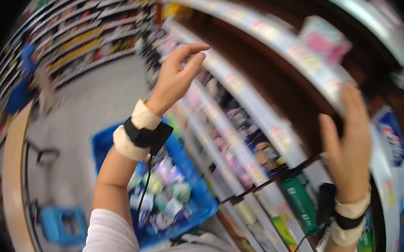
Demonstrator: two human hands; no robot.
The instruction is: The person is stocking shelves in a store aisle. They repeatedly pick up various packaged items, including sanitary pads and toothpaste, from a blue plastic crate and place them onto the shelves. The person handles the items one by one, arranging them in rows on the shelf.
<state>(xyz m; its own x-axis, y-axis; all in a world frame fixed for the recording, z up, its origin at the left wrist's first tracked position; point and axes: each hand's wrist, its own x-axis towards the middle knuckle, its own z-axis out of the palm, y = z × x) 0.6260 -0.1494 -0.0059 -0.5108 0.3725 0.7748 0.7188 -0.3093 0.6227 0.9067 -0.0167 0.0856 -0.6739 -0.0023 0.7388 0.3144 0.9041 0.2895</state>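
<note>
My left hand (175, 75) is raised over the store shelving, thumb and fingertips slightly apart, with nothing visible between them. On the right, my right hand (351, 146) reaches up beside the upper shelf (301, 59), fingers extended and thumb spread, holding nothing. A white and pink package (325, 39) sits at that shelf's front edge, beyond my right fingertips. Both wrists wear cream bands with black straps and cables. Beneath my left forearm stands a blue plastic crate (195, 201) full of small packaged goods (164, 187). The view is blurred.
Lower shelves with price strips (241, 90) hold packaged goods, a green box (301, 203) among them. At left are a wood-edged table (16, 145), a blue plastic stool (63, 225) and a person in blue (27, 60). More stocked shelving (84, 25) stands across the aisle.
</note>
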